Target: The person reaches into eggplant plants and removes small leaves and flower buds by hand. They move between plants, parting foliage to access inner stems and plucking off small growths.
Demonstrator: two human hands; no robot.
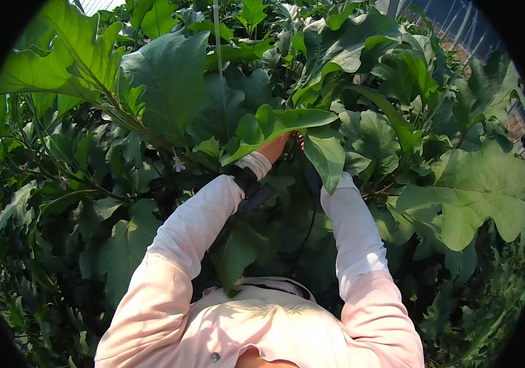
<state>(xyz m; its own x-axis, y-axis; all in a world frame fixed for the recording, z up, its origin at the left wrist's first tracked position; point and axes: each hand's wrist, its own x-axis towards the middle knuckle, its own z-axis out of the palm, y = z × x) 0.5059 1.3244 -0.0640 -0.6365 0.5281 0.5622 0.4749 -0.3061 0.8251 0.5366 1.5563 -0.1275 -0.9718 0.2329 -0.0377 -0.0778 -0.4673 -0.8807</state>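
My left hand (275, 147) reaches into the foliage of an eggplant plant, its fingers covered by a broad curled leaf (285, 120). Only a sliver of my right hand (301, 142) shows beside it, behind a drooping green leaf (327, 154). The two hands are close together near a dark stem; whether either grips something is hidden. A black strap with a dark device (246, 181) circles my left wrist, over a white sleeve (198, 221). Another dark device (311, 179) sits at my right wrist.
Dense eggplant leaves surround both arms. A pale vertical string (218, 50) hangs ahead. Purple flowers (178, 165) droop from a thick branch (140, 128) at the left. A large lobed leaf (478, 193) spreads beside my right arm. Greenhouse framing (462, 25) shows at the far right.
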